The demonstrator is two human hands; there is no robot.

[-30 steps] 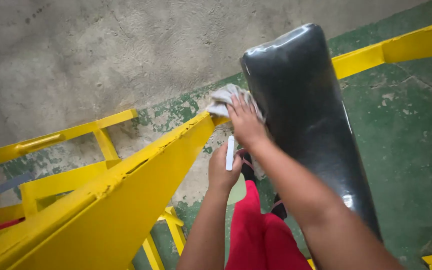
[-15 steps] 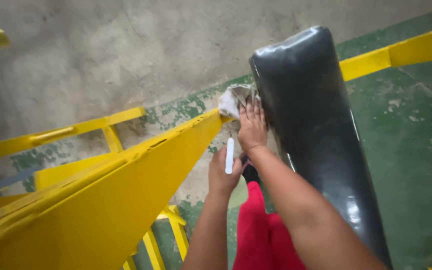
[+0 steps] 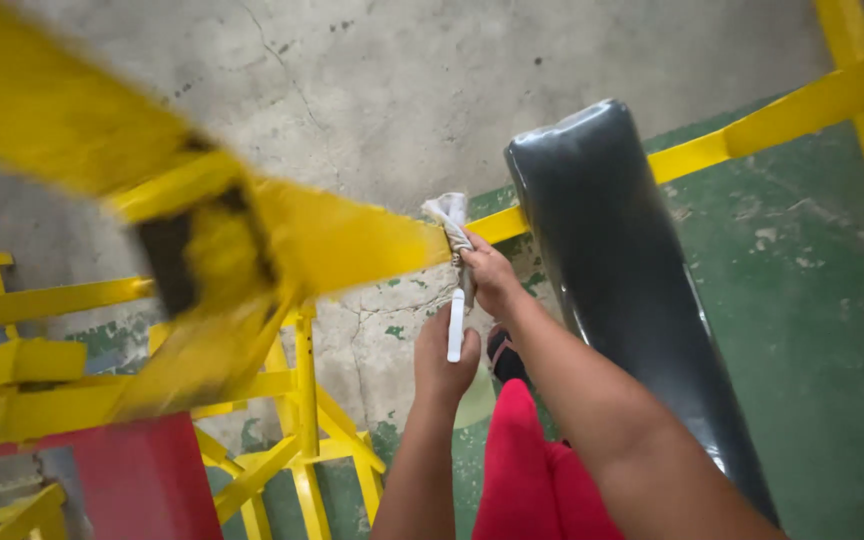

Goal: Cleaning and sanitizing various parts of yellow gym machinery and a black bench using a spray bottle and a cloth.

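Closest to me, red trousers (image 3: 527, 470) and a dark sandalled foot (image 3: 505, 358) on the floor below. Just above, my left hand (image 3: 445, 358) is curled shut around a slim white stick-like object (image 3: 456, 322), held upright, its top end rising past the knuckles; what it is I cannot tell. It looks light and stiff, smooth enough to slip, so a hold round its lower half suits it. My right hand (image 3: 489, 275) is closed on a pale grey rag (image 3: 451, 218), bunched and twisted, pressed where the blurred yellow steel beam (image 3: 352, 240) meets the left edge of the black padded bench (image 3: 617, 260). The rag reads soft, limp, nearly weightless; a pinch anywhere on the wad would hold it. The bench's cover is glossy, likely slick vinyl, running from the lower right up to its rounded top end. To the left, a yellow welded frame (image 3: 302, 400) and a red panel (image 3: 137, 480) at the lower left corner. Farther off, worn green floor paint (image 3: 812, 250) on the right and bare cracked concrete (image 3: 402, 90) beyond. No packages, labels or signs visible anywhere.
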